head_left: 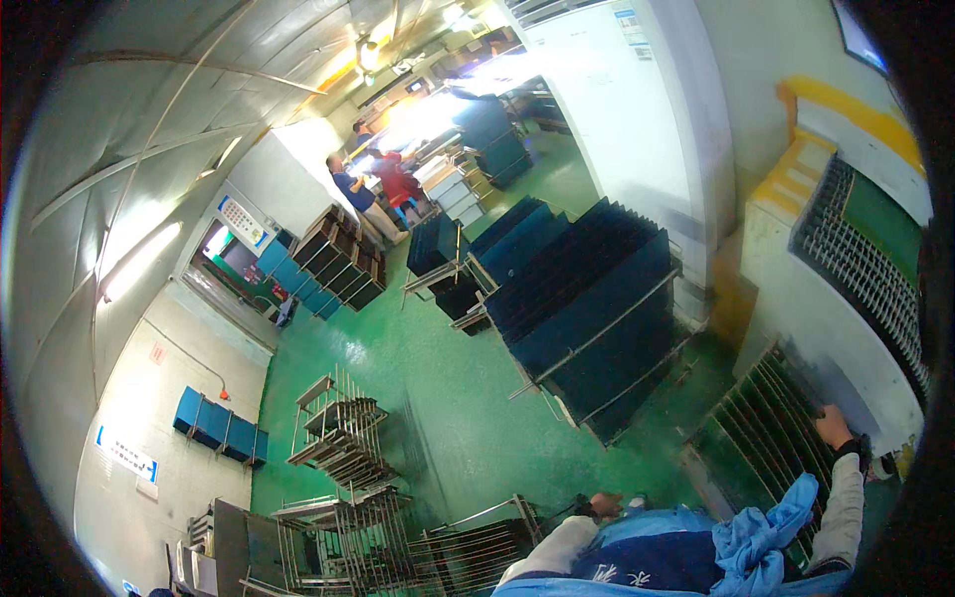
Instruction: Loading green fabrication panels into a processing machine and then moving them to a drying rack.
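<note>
My right hand (834,428) is at the right, at the end of a rack of upright thin green panels (761,423) standing beside a white machine. Its fingers look closed at the edge of one of the panels, though the grip is small in view. Low in the middle, my left hand (605,504) hangs in front of my body, close to a rack of thin dark panels (482,547). The fingers of that hand are too small and blurred to read. Blue cloth (766,522) is tied around me.
A conveyor of dark rollers (865,259) tops the white machine (771,259) at right. Large racks of dark blue panels (597,318) stand ahead on the green floor (428,398). Metal racks (343,428) are at left. People (363,194) work far back by a bright table.
</note>
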`<state>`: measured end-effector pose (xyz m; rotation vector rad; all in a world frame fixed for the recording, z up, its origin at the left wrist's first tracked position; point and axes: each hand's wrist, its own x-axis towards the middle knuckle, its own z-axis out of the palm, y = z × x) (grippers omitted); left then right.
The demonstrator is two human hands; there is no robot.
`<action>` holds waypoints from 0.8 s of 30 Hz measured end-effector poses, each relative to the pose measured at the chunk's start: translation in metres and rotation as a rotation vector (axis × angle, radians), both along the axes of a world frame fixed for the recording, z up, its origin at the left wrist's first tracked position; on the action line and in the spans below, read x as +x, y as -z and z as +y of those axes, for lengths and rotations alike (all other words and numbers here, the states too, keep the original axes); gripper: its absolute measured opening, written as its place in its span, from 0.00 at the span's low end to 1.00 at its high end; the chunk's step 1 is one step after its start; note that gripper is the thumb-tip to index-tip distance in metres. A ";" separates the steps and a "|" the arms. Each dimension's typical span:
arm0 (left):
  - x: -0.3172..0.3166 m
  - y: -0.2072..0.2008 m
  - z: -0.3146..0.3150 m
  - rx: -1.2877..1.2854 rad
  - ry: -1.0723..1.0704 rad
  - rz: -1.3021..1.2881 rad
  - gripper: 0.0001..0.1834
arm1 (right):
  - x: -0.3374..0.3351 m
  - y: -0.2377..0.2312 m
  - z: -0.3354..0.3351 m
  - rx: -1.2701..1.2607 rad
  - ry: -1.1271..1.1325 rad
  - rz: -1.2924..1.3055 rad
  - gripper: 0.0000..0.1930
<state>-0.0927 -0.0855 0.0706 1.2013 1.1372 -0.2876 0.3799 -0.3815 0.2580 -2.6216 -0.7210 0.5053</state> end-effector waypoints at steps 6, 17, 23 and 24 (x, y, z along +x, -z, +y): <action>-0.019 0.019 0.014 -0.065 0.012 0.065 0.13 | 0.005 0.003 0.020 -0.011 -0.016 0.071 0.16; -0.019 0.003 0.009 -0.053 0.025 0.128 0.19 | 0.010 0.037 0.001 0.150 -0.059 -0.196 0.14; -0.059 0.081 0.014 0.395 0.448 -0.356 0.15 | 0.007 0.028 0.005 0.027 -0.124 -0.208 0.11; -0.059 0.080 0.014 0.317 0.408 -0.318 0.15 | 0.005 0.034 0.004 0.100 -0.136 -0.246 0.08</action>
